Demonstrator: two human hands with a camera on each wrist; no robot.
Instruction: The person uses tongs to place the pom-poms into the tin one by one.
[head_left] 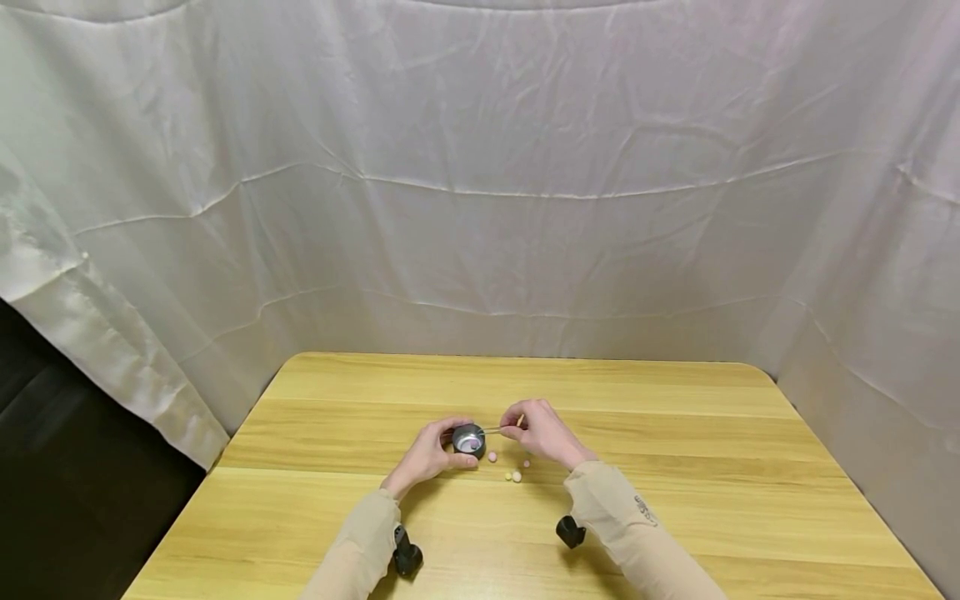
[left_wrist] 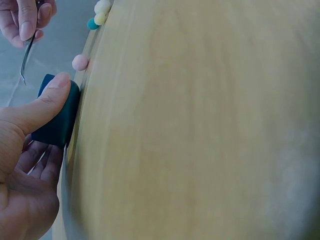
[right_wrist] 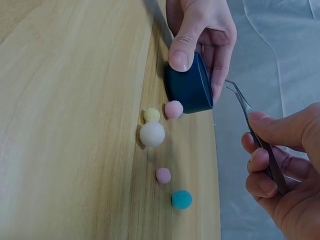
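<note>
My left hand (head_left: 429,457) holds a small dark round cup (head_left: 455,450) upright on the table, thumb on one side and fingers on the other. Something pale pink or purple lies inside its shiny interior. In my right hand (head_left: 546,432) is a pair of bent-tip tweezers (right_wrist: 248,111), pinched between thumb and fingers. The tips are slightly apart, hold nothing, and hover by the cup's rim. Loose pom-poms lie beside the cup: a pink one (right_wrist: 174,109), a yellow one (right_wrist: 151,115), a white one (right_wrist: 152,134), a smaller pink one (right_wrist: 163,175) and a teal one (right_wrist: 181,199).
The wooden table (head_left: 675,467) has rounded far corners. Pale curtains (head_left: 525,250) hang behind it and along both sides. A black surface (head_left: 67,467) shows at the left. Black wrist-camera mounts (head_left: 407,553) sit on both forearms, close to the tabletop.
</note>
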